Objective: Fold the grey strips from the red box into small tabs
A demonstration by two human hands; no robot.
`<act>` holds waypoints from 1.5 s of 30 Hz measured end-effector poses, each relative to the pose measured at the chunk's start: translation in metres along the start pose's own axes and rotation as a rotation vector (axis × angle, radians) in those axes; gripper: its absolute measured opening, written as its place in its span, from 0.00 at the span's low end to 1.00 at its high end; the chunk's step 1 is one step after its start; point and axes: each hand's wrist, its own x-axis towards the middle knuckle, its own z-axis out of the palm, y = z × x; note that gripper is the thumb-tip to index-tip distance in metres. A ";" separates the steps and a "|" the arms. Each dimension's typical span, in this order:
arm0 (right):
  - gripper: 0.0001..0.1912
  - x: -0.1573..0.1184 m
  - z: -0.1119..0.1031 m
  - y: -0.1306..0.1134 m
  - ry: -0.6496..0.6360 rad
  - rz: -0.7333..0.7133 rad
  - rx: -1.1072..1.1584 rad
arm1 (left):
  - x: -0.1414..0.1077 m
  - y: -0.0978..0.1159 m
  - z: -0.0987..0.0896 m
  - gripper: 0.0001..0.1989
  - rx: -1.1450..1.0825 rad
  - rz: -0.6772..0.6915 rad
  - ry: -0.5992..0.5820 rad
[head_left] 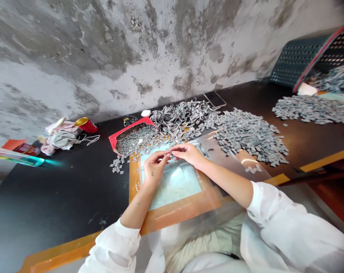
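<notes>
My left hand [155, 167] and my right hand [188, 153] meet fingertip to fingertip above a pale sheet [174, 185] taped to the table. Both pinch a small grey piece [171, 154], mostly hidden by the fingers. Just behind them lies a heap of curled grey strips [186, 115]. Left of that, a red-edged box [113, 140] lies with many small grey pieces [138, 138] in and before it. To the right of my hands spreads a pile of short grey pieces [251, 134].
A phone [215, 99] rests near the wall. At the right, a dark basket [299, 57] lies tipped beside another grey pile [314, 109]. On the left are a red cup [86, 124], crumpled cloth [62, 135] and a clear case [18, 156].
</notes>
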 end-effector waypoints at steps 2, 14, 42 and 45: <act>0.11 0.000 0.000 0.001 0.000 -0.006 -0.009 | 0.001 0.000 -0.001 0.13 0.013 -0.005 -0.004; 0.11 -0.007 -0.007 -0.004 0.080 -0.573 -0.772 | 0.008 -0.008 -0.009 0.18 -0.069 -0.294 -0.171; 0.10 -0.008 -0.003 -0.016 0.101 -0.542 -0.608 | 0.009 0.002 -0.018 0.07 -0.177 0.016 -0.145; 0.09 -0.007 -0.004 -0.015 0.090 -0.531 -0.597 | 0.009 0.002 -0.018 0.07 -0.220 -0.018 -0.161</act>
